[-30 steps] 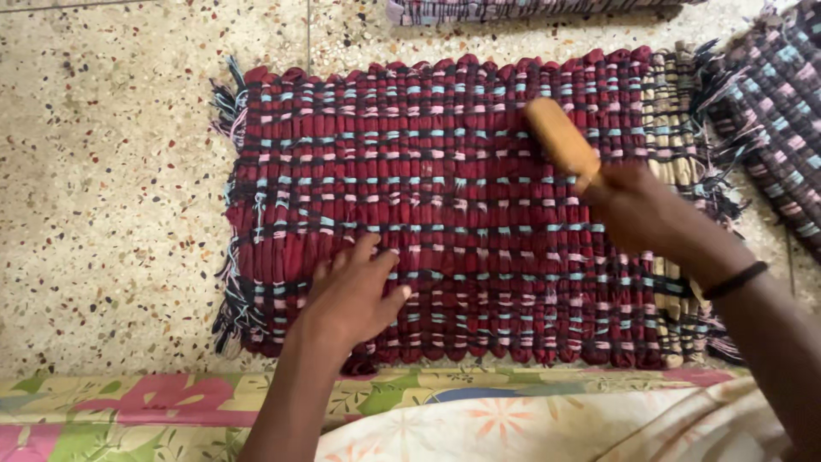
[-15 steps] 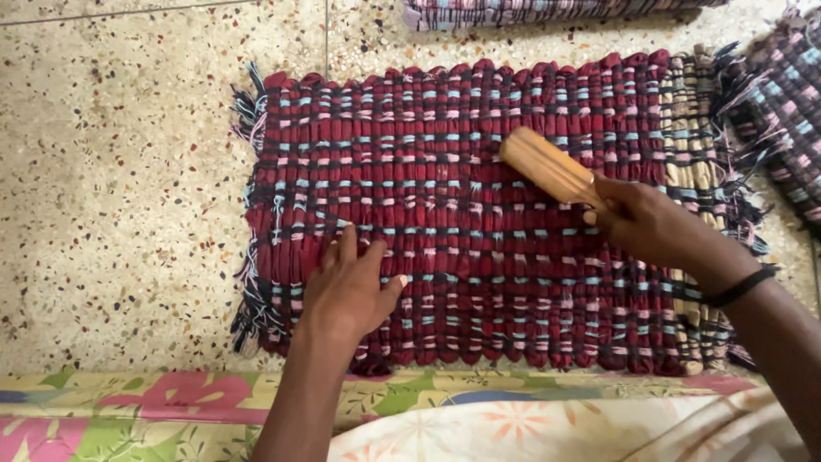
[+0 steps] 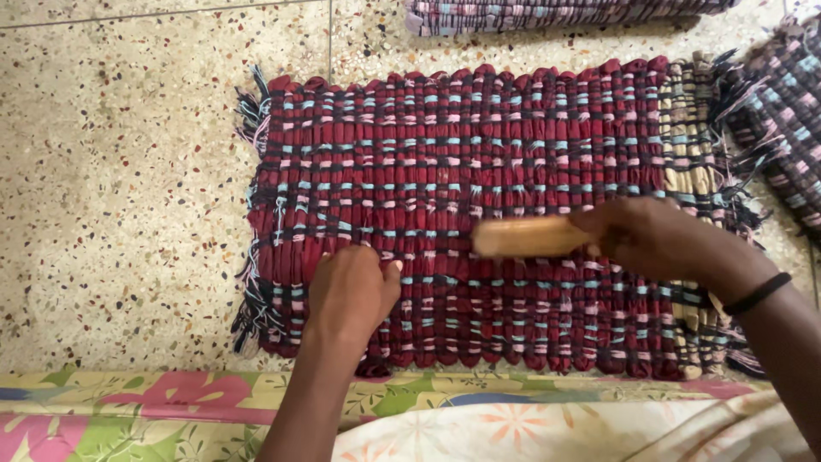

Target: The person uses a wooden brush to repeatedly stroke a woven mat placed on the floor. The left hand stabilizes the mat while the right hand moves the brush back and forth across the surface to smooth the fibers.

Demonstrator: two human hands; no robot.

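A woven rag mat [image 3: 479, 171], dark red with pale blue and pink cross-threads and a tan band near its right end, lies flat on a speckled terrazzo floor [image 3: 128, 171]. Loose fringe hangs off its left edge. The left hand [image 3: 351, 291] rests palm down on the mat's lower left part, fingers curled in and pressing on the weave, gripping nothing. The right hand [image 3: 650, 235] is closed around one end of a wooden stick [image 3: 526, 237], which lies nearly level just above or on the mat's middle, its free end pointing left; blur hides whether it touches the weave. A black band [image 3: 757, 293] circles the right wrist. A second mat [image 3: 556, 10] in purple and pink lies along the top edge, apart from the red one, and a third mat [image 3: 782, 111] of similar colours sits at the right, its fringe close to the tan band. Floral cloth [image 3: 171, 411] runs along the bottom, just beside the mat's near edge.
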